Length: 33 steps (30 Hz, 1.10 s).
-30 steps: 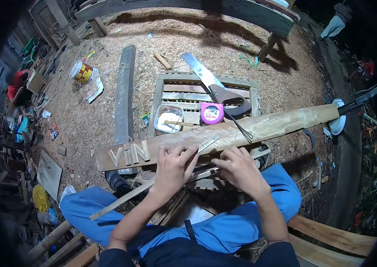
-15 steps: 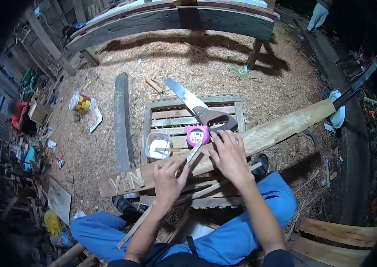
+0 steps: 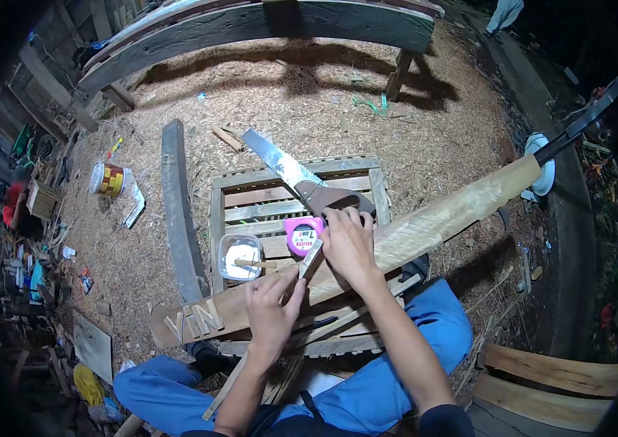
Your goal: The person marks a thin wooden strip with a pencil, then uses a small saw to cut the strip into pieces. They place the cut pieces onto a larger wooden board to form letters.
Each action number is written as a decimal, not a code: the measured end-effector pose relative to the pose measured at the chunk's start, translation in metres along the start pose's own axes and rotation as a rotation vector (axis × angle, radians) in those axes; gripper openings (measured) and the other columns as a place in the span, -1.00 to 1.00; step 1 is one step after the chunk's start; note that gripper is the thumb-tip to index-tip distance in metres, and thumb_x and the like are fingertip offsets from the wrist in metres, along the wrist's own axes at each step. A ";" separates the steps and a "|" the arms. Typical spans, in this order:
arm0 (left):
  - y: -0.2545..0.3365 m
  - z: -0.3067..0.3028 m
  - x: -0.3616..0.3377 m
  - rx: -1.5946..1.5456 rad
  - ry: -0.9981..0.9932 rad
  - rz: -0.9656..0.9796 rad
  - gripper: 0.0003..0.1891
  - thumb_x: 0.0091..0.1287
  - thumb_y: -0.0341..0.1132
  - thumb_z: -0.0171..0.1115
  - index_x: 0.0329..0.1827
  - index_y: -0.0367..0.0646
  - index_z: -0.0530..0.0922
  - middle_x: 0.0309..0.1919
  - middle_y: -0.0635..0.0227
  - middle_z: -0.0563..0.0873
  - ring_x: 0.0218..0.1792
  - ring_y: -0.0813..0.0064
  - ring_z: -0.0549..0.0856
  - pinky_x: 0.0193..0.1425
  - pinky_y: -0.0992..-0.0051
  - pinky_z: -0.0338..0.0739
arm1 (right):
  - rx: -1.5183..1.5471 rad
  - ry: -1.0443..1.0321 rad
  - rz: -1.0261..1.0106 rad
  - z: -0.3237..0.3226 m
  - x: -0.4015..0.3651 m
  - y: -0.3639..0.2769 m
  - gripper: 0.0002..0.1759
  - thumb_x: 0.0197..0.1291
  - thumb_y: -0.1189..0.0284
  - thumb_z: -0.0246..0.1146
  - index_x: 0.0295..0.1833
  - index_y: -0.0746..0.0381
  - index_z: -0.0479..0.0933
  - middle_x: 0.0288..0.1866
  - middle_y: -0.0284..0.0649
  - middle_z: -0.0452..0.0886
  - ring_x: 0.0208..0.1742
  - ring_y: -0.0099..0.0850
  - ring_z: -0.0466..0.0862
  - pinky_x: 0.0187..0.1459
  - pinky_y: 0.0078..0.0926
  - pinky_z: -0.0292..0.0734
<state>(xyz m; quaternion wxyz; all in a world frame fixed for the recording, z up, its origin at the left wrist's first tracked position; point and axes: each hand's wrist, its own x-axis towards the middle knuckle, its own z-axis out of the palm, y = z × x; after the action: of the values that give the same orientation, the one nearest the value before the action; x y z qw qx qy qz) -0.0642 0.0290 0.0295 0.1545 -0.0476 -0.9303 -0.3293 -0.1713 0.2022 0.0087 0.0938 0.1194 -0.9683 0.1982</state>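
My left hand (image 3: pixel 271 313) pinches the lower end of a short pale wooden strip (image 3: pixel 311 258) over a long board (image 3: pixel 425 229) lying slantwise before me. Just beyond the strip sits a pink tape measure (image 3: pixel 303 236). My right hand (image 3: pixel 350 249) curls at the tape measure's right edge, thumb near the strip's upper end; its fingertips are partly hidden. Beyond them lies a handsaw (image 3: pixel 283 164), its handle partly covered by those fingers. Small wooden strips (image 3: pixel 194 320) form letter-like shapes at the board's left end. A clear tub (image 3: pixel 240 257) holds white stuff and a stick.
A slatted wooden stand (image 3: pixel 218 218) lies under the board. Left of it is a dark beam (image 3: pixel 175 204), then a paint-like bucket (image 3: pixel 107 179). A heavy bench (image 3: pixel 251 28) crosses the back. Planks (image 3: pixel 557 371) lie at right. Two other people are at the edges.
The view has shifted, moving the scene left and slightly down. My right hand has come closer to the tape measure and the strip. My left hand keeps its pinch on the strip.
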 end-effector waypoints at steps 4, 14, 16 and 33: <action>0.003 -0.001 0.003 -0.027 0.001 -0.009 -0.75 0.32 -0.33 0.53 0.03 -0.12 0.82 -0.28 0.33 0.85 -0.33 0.42 0.73 0.00 0.36 0.37 | -0.032 -0.097 -0.013 -0.008 0.000 0.002 -0.58 0.37 0.36 0.24 0.29 0.25 0.57 0.11 -0.05 0.72 0.31 -0.14 0.61 0.46 0.21 0.23; 0.006 -0.005 0.009 -0.043 -0.080 -0.017 -0.74 0.30 -0.34 0.54 0.04 -0.11 0.82 -0.29 0.31 0.85 -0.33 0.39 0.72 -0.02 0.36 0.36 | 0.007 -0.145 -0.011 -0.023 0.010 0.022 -0.67 0.32 0.52 0.31 0.17 0.17 0.73 0.14 -0.19 0.77 0.33 -0.23 0.64 0.47 0.12 0.24; 0.008 -0.002 0.015 -0.057 -0.055 0.016 -0.74 0.30 -0.34 0.54 0.05 -0.11 0.82 -0.26 0.29 0.86 -0.33 0.38 0.73 -0.06 0.36 0.36 | 0.026 -0.230 0.064 -0.032 0.014 0.015 -0.64 0.22 0.46 0.44 0.16 0.15 0.75 0.14 -0.23 0.77 0.31 -0.28 0.66 0.44 0.07 0.25; 0.007 0.009 0.010 -0.111 -0.056 -0.001 -0.73 0.33 -0.27 0.52 0.08 -0.06 0.83 -0.26 0.27 0.83 -0.32 0.29 0.69 -0.10 0.33 0.42 | 0.070 -0.043 -0.069 -0.031 0.012 0.022 -0.69 0.14 0.28 0.52 -0.01 0.13 0.80 -0.02 -0.29 0.78 0.19 -0.34 0.65 0.30 0.03 0.23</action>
<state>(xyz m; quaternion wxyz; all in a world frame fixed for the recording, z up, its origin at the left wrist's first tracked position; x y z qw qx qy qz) -0.0746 0.0400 0.0306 0.1253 -0.0650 -0.9145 -0.3792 -0.1845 0.2324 0.0319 0.0754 0.1604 -0.9579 0.2259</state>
